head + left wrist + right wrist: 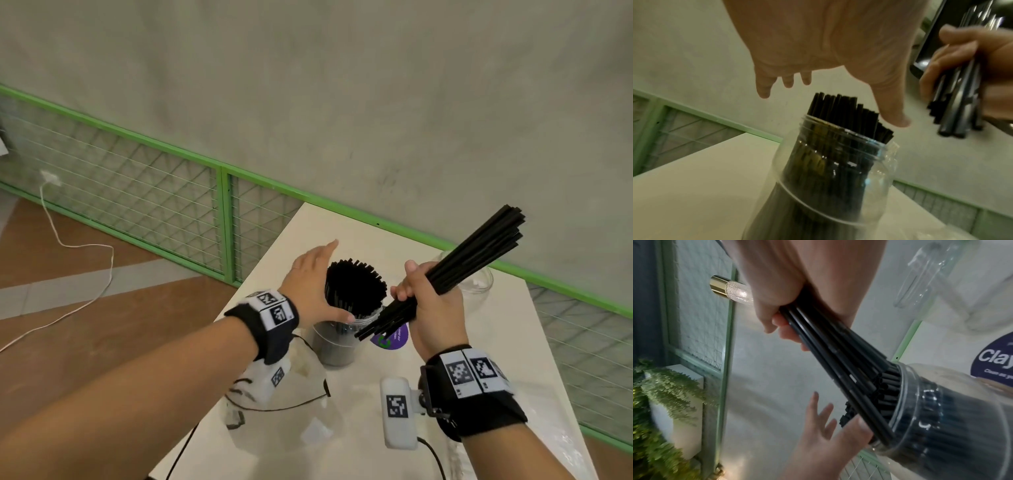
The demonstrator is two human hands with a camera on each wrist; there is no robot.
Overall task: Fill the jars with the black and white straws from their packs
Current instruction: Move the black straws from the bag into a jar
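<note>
A clear plastic jar (337, 342) (830, 178) (937, 415) packed with upright black straws (354, 286) stands on the white table (496, 349). My left hand (313, 284) (818, 53) (826, 426) is spread open beside the jar's left side, its thumb at the rim. My right hand (424, 298) (781, 308) grips a bundle of black straws (472, 260) (957, 104) (838, 356), slanted, with its lower ends by the jar's right rim. A second clear jar (476, 277) (931, 277) stands farther back right, and I see no straws in it.
A purple round label (392, 337) lies on the table behind the full jar. Clear plastic wrapping (291, 411) lies crumpled at the table's near left. A green-framed mesh fence (219, 209) runs behind the table, and a white cable (85, 260) trails on the floor at left.
</note>
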